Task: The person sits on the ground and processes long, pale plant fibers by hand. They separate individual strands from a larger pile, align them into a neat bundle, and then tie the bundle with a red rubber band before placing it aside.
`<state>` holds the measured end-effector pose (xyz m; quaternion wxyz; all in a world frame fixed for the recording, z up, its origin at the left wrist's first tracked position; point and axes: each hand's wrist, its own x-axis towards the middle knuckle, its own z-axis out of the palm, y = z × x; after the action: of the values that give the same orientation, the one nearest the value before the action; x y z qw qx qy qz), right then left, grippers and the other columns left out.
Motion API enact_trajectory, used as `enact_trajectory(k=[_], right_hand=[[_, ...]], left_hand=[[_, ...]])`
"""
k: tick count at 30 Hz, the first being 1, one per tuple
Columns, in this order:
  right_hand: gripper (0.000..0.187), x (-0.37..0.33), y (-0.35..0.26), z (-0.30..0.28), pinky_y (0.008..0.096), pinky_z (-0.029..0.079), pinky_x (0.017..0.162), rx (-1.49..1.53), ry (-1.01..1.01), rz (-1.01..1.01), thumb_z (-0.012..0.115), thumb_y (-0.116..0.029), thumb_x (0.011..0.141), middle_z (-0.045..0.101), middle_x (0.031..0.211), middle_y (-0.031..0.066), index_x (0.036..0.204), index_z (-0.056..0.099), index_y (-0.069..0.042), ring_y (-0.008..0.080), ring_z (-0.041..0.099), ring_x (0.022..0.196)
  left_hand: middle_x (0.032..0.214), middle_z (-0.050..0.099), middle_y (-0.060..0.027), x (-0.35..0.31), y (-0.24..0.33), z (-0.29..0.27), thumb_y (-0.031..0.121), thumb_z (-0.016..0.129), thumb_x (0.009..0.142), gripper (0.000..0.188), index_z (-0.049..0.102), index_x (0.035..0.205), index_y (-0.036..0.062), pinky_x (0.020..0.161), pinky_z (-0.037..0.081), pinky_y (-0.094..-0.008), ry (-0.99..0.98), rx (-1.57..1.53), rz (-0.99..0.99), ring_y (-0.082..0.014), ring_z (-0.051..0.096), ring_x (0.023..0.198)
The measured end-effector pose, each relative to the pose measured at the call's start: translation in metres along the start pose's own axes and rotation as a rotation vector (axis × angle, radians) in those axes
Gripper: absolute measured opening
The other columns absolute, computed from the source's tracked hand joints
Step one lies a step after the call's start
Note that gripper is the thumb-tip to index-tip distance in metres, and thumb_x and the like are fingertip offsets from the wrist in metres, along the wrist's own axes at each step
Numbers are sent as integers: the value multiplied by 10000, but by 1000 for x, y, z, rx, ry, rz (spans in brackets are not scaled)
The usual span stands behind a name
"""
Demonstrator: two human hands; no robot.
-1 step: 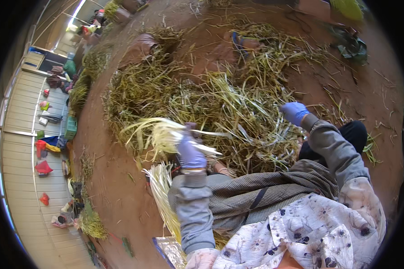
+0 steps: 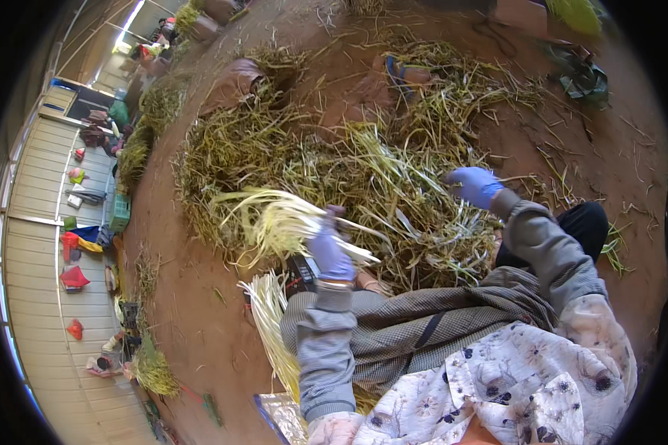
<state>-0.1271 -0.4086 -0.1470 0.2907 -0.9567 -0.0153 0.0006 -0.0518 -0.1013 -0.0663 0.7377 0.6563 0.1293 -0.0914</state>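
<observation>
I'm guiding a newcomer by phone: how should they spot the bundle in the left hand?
Find the big heap of loose greenish stalks in mid-picture. At its near left side, the purple-gloved left hand grips the bundle, fanning out leftward. It is paler than the heap and, unlike the pale bunch beside the left forearm, is gripped in the hand.

On the left hand (image 2: 329, 248) and right hand (image 2: 475, 186) we see thin, plain violet-blue gloves (image 2: 335, 264). Above them we note wrinkled grey sleeves (image 2: 326, 348) with fine stripes, then a pale top (image 2: 497, 371) printed with dark flowers. Lower down we see creased, finely checked grey cloth (image 2: 460, 311) with a narrow dark strap (image 2: 427, 331), and a black trouser leg (image 2: 586, 225) on the right side.
</observation>
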Motion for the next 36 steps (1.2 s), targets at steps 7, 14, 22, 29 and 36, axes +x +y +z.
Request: enact_trajectory(k=[7, 14, 22, 29, 36], right_hand=[[721, 94, -112, -2, 241, 465, 591, 984, -111, 353, 724, -359, 694, 608, 983, 120, 1240, 423, 3, 114, 549, 661], [192, 113, -56, -31, 177, 362, 383, 1220, 254, 510, 711, -195, 727, 570, 620, -21, 855, 649, -66, 34, 440, 445], [100, 101, -41, -74, 187, 383, 373, 1765, 320, 479, 532, -138, 843, 614, 719, 48, 882, 556, -49, 64, 495, 475], [40, 85, 13, -124, 170, 289, 350, 1799, 660, 442, 570, -86, 789, 507, 563, -21, 761, 568, -58, 50, 355, 390], [159, 103, 75, -65, 203, 274, 358, 1561, 586, 371, 571, -194, 837, 482, 548, -40, 930, 604, -69, 60, 363, 401]], left_hand=[[757, 638, -31, -38, -71, 32, 179, 542, 851, 171, 612, 896, 30, 431, 344, -184, -406, 197, -59, -59, 490, 549], [737, 642, -37, -38, -68, 34, 157, 579, 830, 140, 601, 900, 37, 423, 357, -155, -560, 253, -315, -46, 506, 544], [720, 627, -35, -36, -37, 29, 202, 649, 788, 238, 599, 925, 14, 453, 404, -164, -622, 301, -201, -83, 577, 578], [674, 621, -37, -27, -9, -26, 171, 663, 757, 232, 612, 916, 10, 442, 383, -161, -839, 652, -486, -81, 582, 565], [530, 446, 25, 5, 10, -49, 491, 430, 865, 467, 520, 964, 45, 394, 385, -203, -595, -377, -273, -73, 435, 433]])
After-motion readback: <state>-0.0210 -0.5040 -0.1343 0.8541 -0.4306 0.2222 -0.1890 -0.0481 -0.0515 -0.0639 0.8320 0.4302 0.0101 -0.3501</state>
